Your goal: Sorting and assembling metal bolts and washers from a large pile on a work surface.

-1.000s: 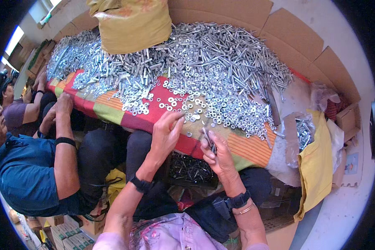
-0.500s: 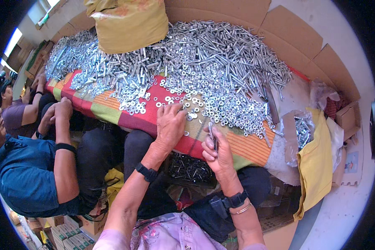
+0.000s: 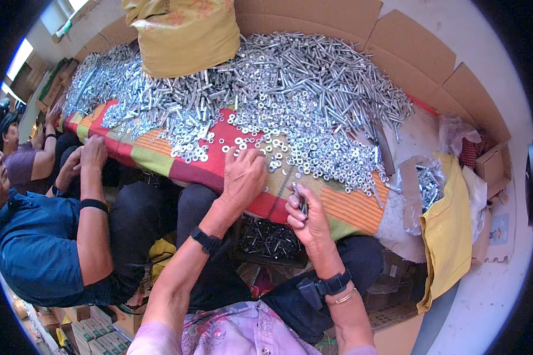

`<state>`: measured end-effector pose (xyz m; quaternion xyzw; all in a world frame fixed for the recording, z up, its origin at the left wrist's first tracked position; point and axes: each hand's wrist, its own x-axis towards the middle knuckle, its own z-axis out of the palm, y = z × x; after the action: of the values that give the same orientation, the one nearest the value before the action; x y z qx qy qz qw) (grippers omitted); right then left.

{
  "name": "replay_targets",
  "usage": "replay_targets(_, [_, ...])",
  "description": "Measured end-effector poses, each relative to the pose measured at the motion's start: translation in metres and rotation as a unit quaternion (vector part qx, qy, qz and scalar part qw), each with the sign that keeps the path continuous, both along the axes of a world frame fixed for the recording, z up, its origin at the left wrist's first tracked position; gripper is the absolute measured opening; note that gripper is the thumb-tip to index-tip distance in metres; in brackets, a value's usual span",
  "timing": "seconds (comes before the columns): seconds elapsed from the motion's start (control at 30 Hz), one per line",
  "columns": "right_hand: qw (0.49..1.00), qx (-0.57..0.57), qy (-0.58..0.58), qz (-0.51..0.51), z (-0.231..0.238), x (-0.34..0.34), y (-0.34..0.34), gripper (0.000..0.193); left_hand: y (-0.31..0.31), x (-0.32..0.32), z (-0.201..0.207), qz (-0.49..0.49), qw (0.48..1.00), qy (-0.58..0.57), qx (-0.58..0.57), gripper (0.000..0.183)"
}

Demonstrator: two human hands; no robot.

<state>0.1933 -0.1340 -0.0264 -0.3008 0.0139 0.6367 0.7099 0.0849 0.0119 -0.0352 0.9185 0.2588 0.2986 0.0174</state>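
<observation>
My left hand [image 3: 244, 179] is at the edge of the loose washers [image 3: 260, 144], its fingers bent and bunched at the tips. Whatever they pinch, if anything, is hidden. Closed around a short silvery metal bolt [image 3: 302, 205], my right hand [image 3: 311, 218] is held just in front of the patchwork blanket [image 3: 349, 207]. Part of the bolt is covered by the fingers. Beyond both hands, small nuts and washers [image 3: 331, 157] spread over the cloth, with a heap of metal rods and sleeves [image 3: 331, 71] behind them. Below, a dark bin [image 3: 270, 260] contains black bolts.
A yellow sack [image 3: 186, 41] rests on the heap at the back, before a cardboard wall [image 3: 411, 44]. At right are a plastic-lined box of bolts [image 3: 429, 186] and a yellow cloth bag [image 3: 447, 236]. Co-workers sit at left, the nearer in a blue shirt [image 3: 38, 245].
My left fingers have drawn closer together at the washers. The bolt in my right hand sits lower in the fingers. The nearer co-worker's hand has shifted slightly.
</observation>
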Motion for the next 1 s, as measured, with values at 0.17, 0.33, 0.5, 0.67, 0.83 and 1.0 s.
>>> replay_targets(0.17, [1.0,-0.007,-0.028,-0.005,0.002,-0.002,0.0,0.019,-0.016,-0.001,0.002,-0.004,1.0,0.005,0.022,0.01])
replay_targets(0.33, [0.999,-0.007,-0.042,0.009,0.002,-0.002,-0.002,0.02,-0.013,0.001,0.004,0.004,0.997,0.068,0.036,0.009])
replay_targets(0.5, [0.998,-0.037,-0.052,0.026,0.006,-0.004,0.0,0.019,-0.024,-0.006,0.007,-0.038,0.994,-0.071,-0.074,0.007])
replay_targets(0.67, [0.993,-0.055,-0.074,0.079,0.006,-0.005,0.0,0.014,-0.054,-0.018,0.022,-0.078,0.984,-0.095,-0.131,0.011])
replay_targets(0.83, [0.992,-0.056,-0.083,0.073,0.005,-0.008,0.0,0.01,-0.061,-0.023,0.025,-0.084,0.981,-0.097,-0.146,0.018])
replay_targets(1.0, [0.994,-0.047,-0.083,0.057,0.006,-0.009,-0.001,0.008,-0.069,-0.02,0.026,-0.079,0.973,-0.124,-0.18,0.018])
